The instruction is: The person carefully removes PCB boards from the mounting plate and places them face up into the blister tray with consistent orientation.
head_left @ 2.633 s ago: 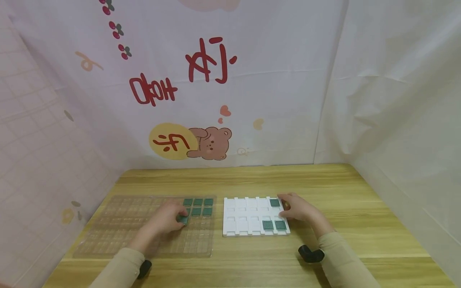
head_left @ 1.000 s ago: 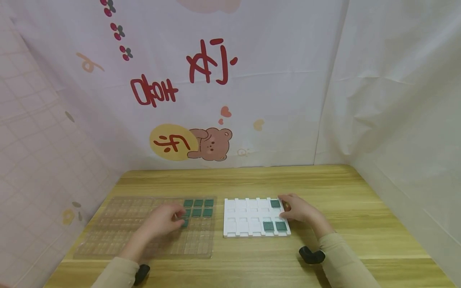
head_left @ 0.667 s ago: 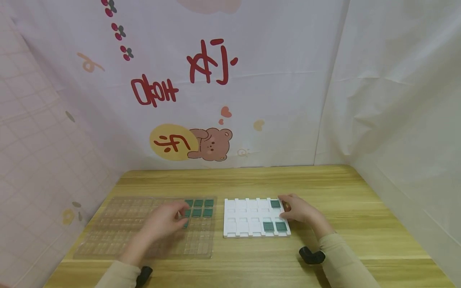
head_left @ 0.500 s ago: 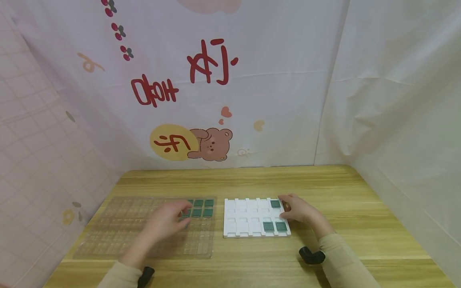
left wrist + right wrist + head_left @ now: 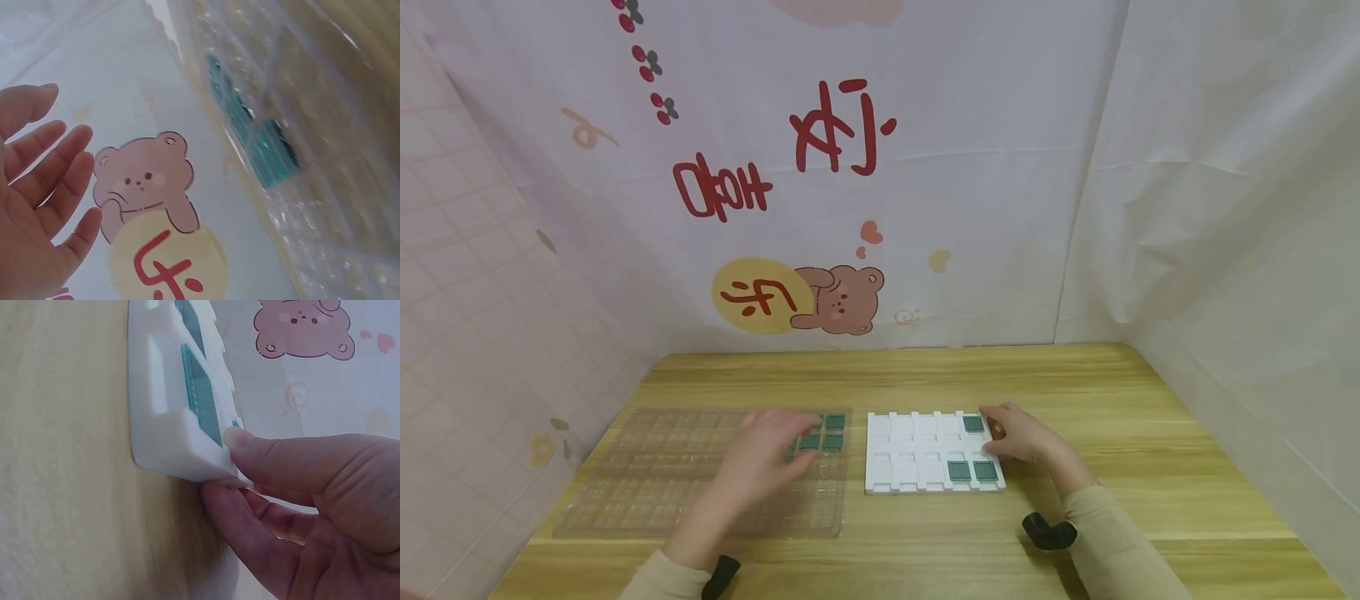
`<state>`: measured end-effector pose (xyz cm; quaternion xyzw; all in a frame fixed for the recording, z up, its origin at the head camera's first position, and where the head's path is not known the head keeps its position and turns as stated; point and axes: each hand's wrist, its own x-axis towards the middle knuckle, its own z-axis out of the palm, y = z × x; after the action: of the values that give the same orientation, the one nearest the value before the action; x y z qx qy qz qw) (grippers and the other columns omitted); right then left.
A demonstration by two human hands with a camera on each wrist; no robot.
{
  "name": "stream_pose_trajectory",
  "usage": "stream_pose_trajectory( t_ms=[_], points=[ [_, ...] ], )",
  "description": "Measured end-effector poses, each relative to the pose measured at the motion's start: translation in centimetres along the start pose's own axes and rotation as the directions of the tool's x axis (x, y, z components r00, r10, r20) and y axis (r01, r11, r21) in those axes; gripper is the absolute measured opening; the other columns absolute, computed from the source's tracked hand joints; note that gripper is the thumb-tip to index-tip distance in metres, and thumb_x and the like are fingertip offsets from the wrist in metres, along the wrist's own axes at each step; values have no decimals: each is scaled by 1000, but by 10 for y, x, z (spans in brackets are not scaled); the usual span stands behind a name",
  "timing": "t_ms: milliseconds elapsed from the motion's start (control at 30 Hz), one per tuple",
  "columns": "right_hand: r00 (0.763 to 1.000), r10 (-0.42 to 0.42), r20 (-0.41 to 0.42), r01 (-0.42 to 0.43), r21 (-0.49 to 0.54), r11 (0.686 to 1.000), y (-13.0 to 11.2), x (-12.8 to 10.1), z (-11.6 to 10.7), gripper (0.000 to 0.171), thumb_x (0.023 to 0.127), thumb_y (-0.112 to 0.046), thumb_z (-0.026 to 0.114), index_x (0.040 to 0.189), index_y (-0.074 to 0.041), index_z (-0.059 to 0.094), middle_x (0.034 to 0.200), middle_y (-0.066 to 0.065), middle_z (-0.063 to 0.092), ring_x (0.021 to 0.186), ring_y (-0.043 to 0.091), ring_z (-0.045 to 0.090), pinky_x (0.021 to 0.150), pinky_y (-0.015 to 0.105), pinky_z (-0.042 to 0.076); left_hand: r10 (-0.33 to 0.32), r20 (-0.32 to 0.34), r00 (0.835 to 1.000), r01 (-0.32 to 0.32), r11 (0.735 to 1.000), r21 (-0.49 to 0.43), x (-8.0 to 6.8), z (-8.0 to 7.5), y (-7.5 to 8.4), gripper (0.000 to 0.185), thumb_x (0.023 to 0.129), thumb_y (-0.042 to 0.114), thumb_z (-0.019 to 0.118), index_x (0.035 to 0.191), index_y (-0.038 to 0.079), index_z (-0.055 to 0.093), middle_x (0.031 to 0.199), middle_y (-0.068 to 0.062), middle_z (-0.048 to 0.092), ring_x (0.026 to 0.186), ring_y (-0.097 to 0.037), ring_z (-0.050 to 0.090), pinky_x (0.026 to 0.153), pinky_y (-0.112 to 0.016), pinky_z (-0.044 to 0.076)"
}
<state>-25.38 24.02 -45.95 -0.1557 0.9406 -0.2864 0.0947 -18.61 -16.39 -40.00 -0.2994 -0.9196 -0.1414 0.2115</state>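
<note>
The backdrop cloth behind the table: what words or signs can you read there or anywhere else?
On the backdrop cloth, large red characters: mirrored, perhaps "小休".
Below them, red lettering: mirrored, not readable.
The yellow disc by the bear: red strokes, not readable.
The white tray, green chips: no text visible.

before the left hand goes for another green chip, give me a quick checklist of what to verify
1. Left hand free: ok, fingers spread and holding nothing in the left wrist view.
2. Green chips left in the clear tray: ok.
3. White tray steadied: ok, right hand grips its right edge.
4. Free pockets in the white tray: ok, three chips seated, the rest bare.
5. Chip count under the left hand: cannot tell.
</note>
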Motion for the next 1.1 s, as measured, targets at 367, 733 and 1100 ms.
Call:
stream_pose_trajectory(
  t_ms=[367, 733, 1100],
  points=[
    [1000, 13, 5, -14, 15, 1000, -4, 0, -2, 67, 83, -8, 78, 140, 9, 47, 124, 24, 52, 97, 28, 54, 91, 49, 46, 153, -125, 980, -151, 988, 24, 14, 5, 19, 42, 72, 17, 85, 111, 12, 70, 105, -2, 72, 97, -23, 66, 88, -48, 48],
    [1000, 11, 5, -11, 5, 1000, -4, 0, -2, 66, 83, -8, 78, 139, 9, 47, 123, 25, 53, 98, 29, 53, 93, 50, 46, 191, -172, 966, -193, 981, 4, 30, 16, 39, 41, 73, 20, 85, 111, 13, 70, 97, 0, 70, 95, -21, 65, 88, -47, 47],
    [1000, 7, 4, -7, 23, 1000, -5, -1, -2, 67, 82, -7, 79, 139, 10, 48, 121, 23, 54, 95, 27, 54, 90, 46, 47, 207, -142, 968, -212, 977, -21, 46, 36, 62, 40, 74, 24, 84, 110, 16, 70, 101, 2, 69, 98, -20, 64, 89, -45, 46]
  ],
)
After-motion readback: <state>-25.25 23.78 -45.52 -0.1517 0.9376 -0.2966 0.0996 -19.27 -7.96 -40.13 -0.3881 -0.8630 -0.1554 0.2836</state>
